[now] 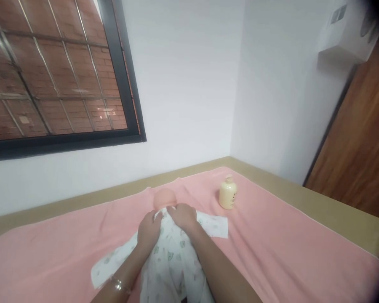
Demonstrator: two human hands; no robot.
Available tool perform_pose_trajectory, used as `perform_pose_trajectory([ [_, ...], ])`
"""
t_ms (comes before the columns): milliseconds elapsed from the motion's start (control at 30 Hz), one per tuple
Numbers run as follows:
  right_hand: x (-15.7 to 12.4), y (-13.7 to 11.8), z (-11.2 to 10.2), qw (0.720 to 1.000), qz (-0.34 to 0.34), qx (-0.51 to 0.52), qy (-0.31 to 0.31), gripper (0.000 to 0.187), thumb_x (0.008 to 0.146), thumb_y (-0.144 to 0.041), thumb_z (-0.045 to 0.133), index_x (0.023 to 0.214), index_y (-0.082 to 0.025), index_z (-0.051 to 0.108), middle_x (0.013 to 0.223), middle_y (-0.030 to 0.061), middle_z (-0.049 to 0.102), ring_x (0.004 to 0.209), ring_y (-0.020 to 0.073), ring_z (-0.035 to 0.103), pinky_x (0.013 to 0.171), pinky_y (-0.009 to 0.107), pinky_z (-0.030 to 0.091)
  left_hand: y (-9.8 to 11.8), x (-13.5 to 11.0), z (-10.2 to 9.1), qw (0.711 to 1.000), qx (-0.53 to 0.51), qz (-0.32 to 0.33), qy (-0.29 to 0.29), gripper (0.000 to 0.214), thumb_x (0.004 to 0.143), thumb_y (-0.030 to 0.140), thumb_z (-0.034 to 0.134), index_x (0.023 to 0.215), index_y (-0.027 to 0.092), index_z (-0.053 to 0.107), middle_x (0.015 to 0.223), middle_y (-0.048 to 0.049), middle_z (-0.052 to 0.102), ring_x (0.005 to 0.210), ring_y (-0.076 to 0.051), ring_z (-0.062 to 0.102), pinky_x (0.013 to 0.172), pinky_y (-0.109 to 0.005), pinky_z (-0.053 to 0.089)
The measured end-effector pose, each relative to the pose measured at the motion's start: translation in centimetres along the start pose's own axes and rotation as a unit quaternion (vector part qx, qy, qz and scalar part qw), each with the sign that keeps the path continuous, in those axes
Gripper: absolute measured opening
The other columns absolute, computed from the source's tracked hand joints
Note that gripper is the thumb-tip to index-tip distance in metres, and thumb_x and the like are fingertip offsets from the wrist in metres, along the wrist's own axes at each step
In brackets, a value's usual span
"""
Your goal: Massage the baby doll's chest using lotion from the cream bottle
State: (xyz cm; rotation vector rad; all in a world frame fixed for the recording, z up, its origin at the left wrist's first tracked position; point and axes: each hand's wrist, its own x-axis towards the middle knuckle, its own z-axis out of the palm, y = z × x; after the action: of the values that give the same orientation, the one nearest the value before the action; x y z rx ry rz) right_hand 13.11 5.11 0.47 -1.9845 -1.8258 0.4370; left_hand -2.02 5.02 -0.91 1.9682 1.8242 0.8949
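Note:
A baby doll's smooth round head (pixel 164 197) shows above the collar of a white baby romper (pixel 170 256) printed with small green bears. The romper lies spread on the pink blanket, its sleeves reaching out to both sides. My left hand (pixel 149 229) is closed around the cloth at the left of the collar, thumb on top. At the other side of the collar, my right hand (pixel 183 216) grips the romper close below the head. Fingers of both hands are partly hidden beneath the cloth. The doll's body cannot be seen, and the romper's lower end runs out of view.
A cream pump bottle (pixel 228 193) stands upright on the pink blanket (pixel 63 240), right of the doll. The blanket covers a tan padded surface (pixel 290 189) against white walls. A barred window (pixel 57 71) is at the left, a wooden door (pixel 356 134) at the right.

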Motion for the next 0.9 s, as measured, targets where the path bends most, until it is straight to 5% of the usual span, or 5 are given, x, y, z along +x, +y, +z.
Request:
perform_pose_trajectory([
  [367,-1.8,-2.0,-1.2,0.983,-0.134,-0.105,0.066,0.043,0.092,-0.037,0.030,0.087,-0.014,0.066,0.089,0.0154,0.066,0.086,0.0252,0.060,0.078,0.037,0.038,0.8,-0.8,-0.4,0.999,0.024,0.022,0.019,0.039,0.088,0.045,0.031,0.075,0.018,0.056,0.081,-0.0055,0.062,0.077,-0.019,0.055,0.068,-0.028,0.038],
  [567,-0.7,-0.2,-1.4,0.999,-0.030,-0.022,-0.031,0.066,0.088,-0.062,0.021,0.096,-0.015,0.066,0.099,0.0144,0.066,0.094,0.0279,0.059,0.081,0.039,0.040,1.5,-1.1,-0.5,0.986,0.078,0.132,0.061,0.032,0.090,0.032,0.032,0.074,0.019,0.056,0.081,-0.0055,0.061,0.083,-0.019,0.053,0.078,-0.029,0.038],
  [900,-1.1,-0.6,-2.4,0.994,-0.091,-0.062,0.007,0.046,0.092,-0.042,0.029,0.098,-0.015,0.065,0.094,0.0131,0.067,0.089,0.0253,0.061,0.080,0.037,0.041,1.1,-0.3,-0.6,0.995,0.058,0.078,-0.011,0.042,0.091,0.043,0.029,0.076,0.018,0.060,0.080,-0.0042,0.064,0.075,-0.018,0.056,0.067,-0.026,0.037],
])
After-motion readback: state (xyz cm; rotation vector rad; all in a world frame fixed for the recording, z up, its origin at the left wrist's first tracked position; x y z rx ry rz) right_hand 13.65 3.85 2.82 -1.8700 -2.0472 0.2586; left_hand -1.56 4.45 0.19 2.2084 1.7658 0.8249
